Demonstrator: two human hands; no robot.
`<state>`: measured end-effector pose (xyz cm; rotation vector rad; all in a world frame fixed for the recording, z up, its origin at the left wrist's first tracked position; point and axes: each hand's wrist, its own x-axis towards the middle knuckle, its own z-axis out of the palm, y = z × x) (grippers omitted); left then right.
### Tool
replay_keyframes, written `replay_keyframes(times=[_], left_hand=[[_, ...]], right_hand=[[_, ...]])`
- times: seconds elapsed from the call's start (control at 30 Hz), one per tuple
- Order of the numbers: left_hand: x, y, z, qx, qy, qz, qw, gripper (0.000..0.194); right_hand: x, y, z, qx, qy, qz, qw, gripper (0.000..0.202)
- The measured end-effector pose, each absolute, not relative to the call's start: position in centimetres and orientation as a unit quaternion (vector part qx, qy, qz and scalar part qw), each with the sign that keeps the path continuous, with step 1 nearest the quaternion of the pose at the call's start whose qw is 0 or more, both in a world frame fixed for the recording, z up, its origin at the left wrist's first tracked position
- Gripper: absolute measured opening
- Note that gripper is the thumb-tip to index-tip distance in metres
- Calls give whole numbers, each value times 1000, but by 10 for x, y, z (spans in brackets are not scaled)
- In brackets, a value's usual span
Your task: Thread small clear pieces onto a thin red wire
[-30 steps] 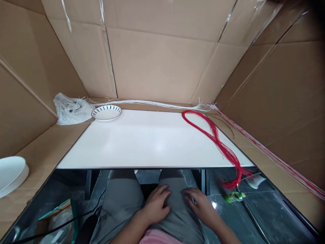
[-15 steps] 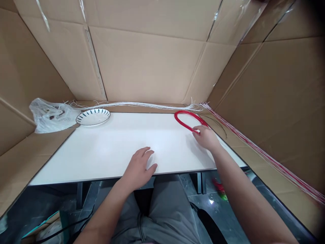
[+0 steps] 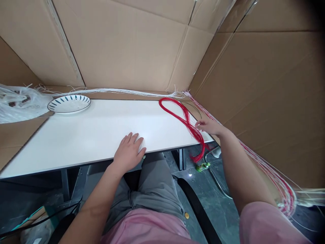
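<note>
A bundle of thin red cords (image 3: 186, 122) lies on the right of the white tabletop (image 3: 101, 135). It forms a loop at the back, crosses over itself, and its tail hangs over the front edge. Just right of the bundle is my right hand (image 3: 208, 126), fingers loosely bent and apart; it seems to hold nothing, though the fingertips partly overlap the strands' edge. My left hand (image 3: 129, 150) rests palm down at the table's front edge with fingers spread, touching only the tabletop.
A white plate with dark dashes (image 3: 69, 104) sits at the back left beside a clear plastic bag (image 3: 20, 103). White cords (image 3: 114, 90) run along the back. Red and white cords (image 3: 256, 156) run down the right side. Cardboard walls (image 3: 127, 44) surround the table.
My right hand has let go of the red cord bundle and moved right of it; the tail now drapes over the front edge. My left hand has flattened onto the table. The view has shifted right.
</note>
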<state>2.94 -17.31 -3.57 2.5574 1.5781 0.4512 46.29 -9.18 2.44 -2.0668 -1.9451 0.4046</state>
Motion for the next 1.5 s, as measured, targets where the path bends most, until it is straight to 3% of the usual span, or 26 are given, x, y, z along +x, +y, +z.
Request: replay_keyframes(times=[0.1, 0.37, 0.67, 0.97, 1.2, 1.5], left_hand=[[29, -174, -35, 842, 519, 143, 40, 52], [30, -173, -34, 841, 524, 133, 23, 53], [30, -168, -35, 840, 522, 143, 31, 52], [137, -93, -9, 928, 331, 141, 102, 57], [209, -2, -16, 938, 277, 195, 73, 46], [250, 28, -28, 965, 224, 106, 83, 58]], right_hand=[[469, -115, 28, -713, -672, 174, 101, 22], [456, -178, 26, -712, -671, 169, 120, 42], [436, -217, 18, -725, -670, 112, 116, 23], [429, -228, 24, -757, -640, 26, 134, 35], [428, -204, 38, -732, -640, 0, 234, 25], [438, -128, 10, -771, -618, 50, 142, 24]])
